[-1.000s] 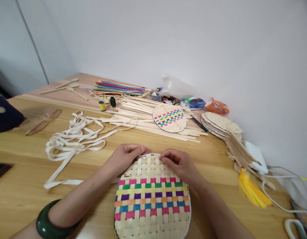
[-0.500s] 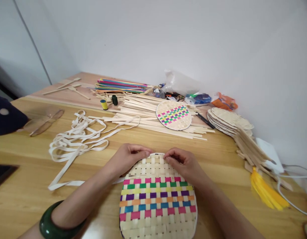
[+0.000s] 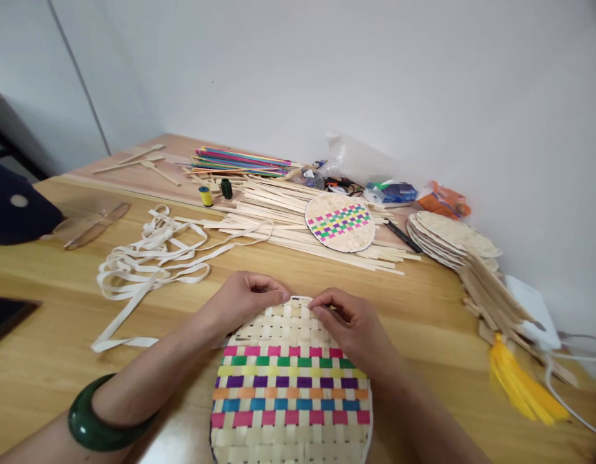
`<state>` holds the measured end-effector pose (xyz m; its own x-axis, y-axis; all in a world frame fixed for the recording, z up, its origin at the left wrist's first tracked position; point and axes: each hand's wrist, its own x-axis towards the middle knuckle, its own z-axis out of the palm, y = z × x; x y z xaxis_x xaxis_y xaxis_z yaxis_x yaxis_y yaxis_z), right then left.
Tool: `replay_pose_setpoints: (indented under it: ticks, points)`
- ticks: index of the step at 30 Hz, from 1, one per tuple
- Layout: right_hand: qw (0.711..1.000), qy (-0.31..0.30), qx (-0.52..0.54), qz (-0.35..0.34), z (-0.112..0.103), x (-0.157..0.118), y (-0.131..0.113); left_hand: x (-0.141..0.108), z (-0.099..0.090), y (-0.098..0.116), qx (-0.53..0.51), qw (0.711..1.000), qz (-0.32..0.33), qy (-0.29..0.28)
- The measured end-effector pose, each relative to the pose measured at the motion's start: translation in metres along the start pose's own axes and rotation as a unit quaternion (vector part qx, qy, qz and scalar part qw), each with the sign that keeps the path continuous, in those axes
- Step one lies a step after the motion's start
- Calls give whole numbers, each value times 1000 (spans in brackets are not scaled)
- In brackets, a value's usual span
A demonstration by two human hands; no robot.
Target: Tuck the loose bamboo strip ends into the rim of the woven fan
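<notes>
A round woven bamboo fan panel (image 3: 292, 386) with rows of pink, green, yellow, purple, orange and blue strips stands tilted in front of me. My left hand (image 3: 252, 298) pinches its top rim, left of the middle. On the other side of the top, my right hand (image 3: 345, 319) pinches the rim too, a short gap away. White edging runs along the rim between and beside my fingertips. A long white fabric tape (image 3: 133, 277) lies in loose loops on the left and leads toward the panel behind my left forearm.
Behind lie pale bamboo strips (image 3: 273, 209), a smaller woven panel (image 3: 340, 222) and thread spools (image 3: 205, 196). On the right are stacked woven panels (image 3: 452, 235), flat wooden handles (image 3: 495, 290) and a yellow tassel (image 3: 522, 380). Glasses (image 3: 97, 225) and a dark flat object (image 3: 10, 316) sit left.
The view has shifted slightly. The panel and both hands sit a little farther left in the picture, and my right fingertips are slightly closer to my left ones. Both grips on the rim continue.
</notes>
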<state>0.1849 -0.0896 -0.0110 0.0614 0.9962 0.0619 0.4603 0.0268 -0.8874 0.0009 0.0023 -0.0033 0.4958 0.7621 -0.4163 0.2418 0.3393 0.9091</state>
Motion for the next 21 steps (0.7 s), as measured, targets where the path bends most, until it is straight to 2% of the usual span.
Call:
replay_pose_setpoints:
  ticks: [11, 18, 21]
  points:
    - [1000, 10, -6, -12, 1, -1, -3, -1, -1, -3, -8, 999, -3, -41]
    - [1000, 24, -1, -8, 2, -3, -6, 0, -1, -3, 24, 999, 13, -28]
    - [999, 23, 33, -7, 0, -1, -5, -2, -1, 0, 55, 998, 6, -10]
